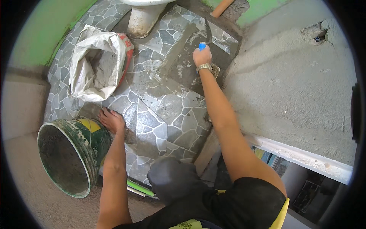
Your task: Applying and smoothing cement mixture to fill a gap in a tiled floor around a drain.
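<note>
My right hand (202,56), wearing a metal-band watch, is closed around the blue handle of a trowel (208,32). Its dark, narrow blade points away from me, over a grey patch of mortar (186,63) between the floor tiles and the right wall. My left hand (112,120) leans on the tiled floor with its fingers stretched out, between the bucket and the sack. Tipped on its side by my left forearm is a green bucket (72,152), with grey residue inside. Ahead of that hand stands an open white sack (82,72) holding grey powder.
The base of a white toilet (144,21) stands at the far side. Grey stone-pattern tiles (152,122) cover the floor. A rough plastered wall (293,87) rises on the right, above a white ledge (301,156). An orange pipe (222,7) sits in the far corner.
</note>
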Demonstrator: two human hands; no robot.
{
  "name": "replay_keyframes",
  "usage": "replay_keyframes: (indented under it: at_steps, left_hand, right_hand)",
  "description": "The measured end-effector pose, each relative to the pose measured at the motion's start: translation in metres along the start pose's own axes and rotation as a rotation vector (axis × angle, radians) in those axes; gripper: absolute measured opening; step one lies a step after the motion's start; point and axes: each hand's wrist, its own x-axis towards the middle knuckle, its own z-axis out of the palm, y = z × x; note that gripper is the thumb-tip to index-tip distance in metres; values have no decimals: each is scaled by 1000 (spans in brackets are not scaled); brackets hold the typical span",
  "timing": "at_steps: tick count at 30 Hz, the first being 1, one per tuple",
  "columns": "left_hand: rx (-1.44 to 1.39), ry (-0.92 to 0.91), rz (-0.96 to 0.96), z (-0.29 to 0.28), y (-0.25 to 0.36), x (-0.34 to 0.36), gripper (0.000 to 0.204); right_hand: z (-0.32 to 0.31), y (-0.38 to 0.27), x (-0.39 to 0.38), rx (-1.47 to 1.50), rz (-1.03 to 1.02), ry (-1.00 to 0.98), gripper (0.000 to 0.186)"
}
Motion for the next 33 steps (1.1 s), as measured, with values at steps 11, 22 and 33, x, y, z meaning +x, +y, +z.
replay_keyframes:
  at_steps: [11, 22, 33]
  left_hand:
    - [-9, -52, -45, -7, 2, 3, 45]
    - [-26, -24, -62, -4, 2, 3, 43]
    - [-13, -21, -48, -6, 0, 4, 42]
  right_hand:
    - [-11, 31, 57, -221, 125, -185, 45]
    - [15, 23, 76, -284, 18, -289, 46]
    - [21, 21, 101, -430, -149, -231, 45]
